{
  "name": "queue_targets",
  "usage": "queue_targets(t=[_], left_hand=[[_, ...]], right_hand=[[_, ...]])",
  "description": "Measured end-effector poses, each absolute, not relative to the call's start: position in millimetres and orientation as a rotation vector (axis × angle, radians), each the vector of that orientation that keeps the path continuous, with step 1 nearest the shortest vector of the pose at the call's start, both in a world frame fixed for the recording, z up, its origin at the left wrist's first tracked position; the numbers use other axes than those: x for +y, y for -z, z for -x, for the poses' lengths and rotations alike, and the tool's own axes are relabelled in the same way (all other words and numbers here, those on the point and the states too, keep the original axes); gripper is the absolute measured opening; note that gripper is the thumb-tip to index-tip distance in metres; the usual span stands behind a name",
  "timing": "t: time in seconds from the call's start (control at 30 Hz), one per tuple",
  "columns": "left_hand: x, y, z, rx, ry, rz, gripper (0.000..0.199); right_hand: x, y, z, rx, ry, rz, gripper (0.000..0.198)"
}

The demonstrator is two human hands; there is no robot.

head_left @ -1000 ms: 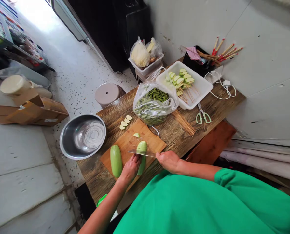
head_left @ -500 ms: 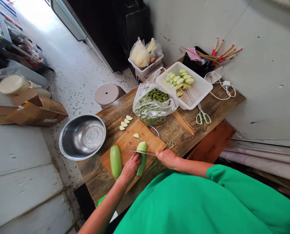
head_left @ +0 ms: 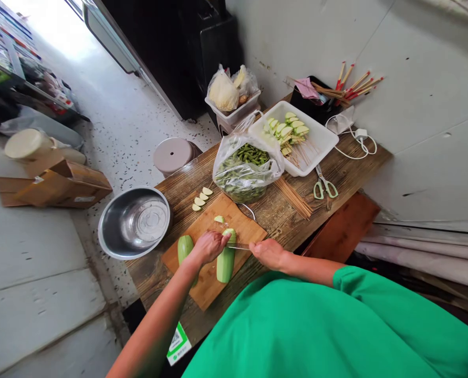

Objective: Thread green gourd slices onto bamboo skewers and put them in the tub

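My right hand (head_left: 270,253) is closed round the handle of a kitchen knife (head_left: 239,246), its blade lying across a pale green zucchini (head_left: 226,262) near the cut far end. At that sliced end, my left hand (head_left: 210,247) has its fingers drawn together against the zucchini and the blade; the fingertips are partly hidden. Both rest over a wooden cutting board (head_left: 202,294). Left of my hand lies a second zucchini (head_left: 185,247), partly covered by my wrist. A single cut slice (head_left: 219,219) sits farther up the board.
Skewered slices (head_left: 201,199) lie beyond the board, near a plastic bag of green pods (head_left: 247,170). Bare skewers (head_left: 294,198), scissors (head_left: 325,186) and a white tray (head_left: 324,142) of skewered slices are on the right. A steel basin (head_left: 111,231) stands left, a stool (head_left: 173,155) behind.
My left hand has moved from the zucchini's side up to its sliced end by the blade. My right hand keeps the knife in nearly the same place.
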State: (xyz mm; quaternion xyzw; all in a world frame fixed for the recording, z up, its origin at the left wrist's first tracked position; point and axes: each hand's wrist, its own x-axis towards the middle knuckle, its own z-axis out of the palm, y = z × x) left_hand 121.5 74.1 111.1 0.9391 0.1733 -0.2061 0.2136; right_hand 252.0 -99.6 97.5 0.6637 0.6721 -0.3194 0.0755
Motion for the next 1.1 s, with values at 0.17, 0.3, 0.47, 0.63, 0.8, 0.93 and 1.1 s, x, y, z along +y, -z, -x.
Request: queue_targets(t=[0.17, 0.3, 0.47, 0.63, 0.8, 0.93, 1.1], left_hand=[[70, -124, -98, 0.662, 0.203, -2.687, 0.042], [36, -111, -48, 0.682, -0.357, -2.78, 0.02], [7, -61, -23, 0.399, -0.045, -2.811, 0.029], [15, -39, -27, 0.417, 0.114, -2.742, 0.028], [18, -39, -27, 0.401, 0.147, -2.704, 0.03], [18, -40, -29, 0.403, 0.197, -2.711, 0.03], [18, -41, -29, 0.435, 0.135, -2.671, 0.033]], right_hand=[[-109, -115, -249, 2.097, 0.902, -1.981, 0.023], [-111, -123, -246, 2.095, 0.911, -1.978, 0.022], [-109, -122, -243, 2.094, 0.931, -1.971, 0.022], [-107, -123, -242, 2.073, 0.933, -1.973, 0.021], [-103, -128, -243, 2.049, 0.948, -1.964, 0.019], [-101, -125, -242, 2.047, 0.936, -1.967, 0.017], [-97, -106, -240, 1.974, 0.988, -1.961, 0.017]])
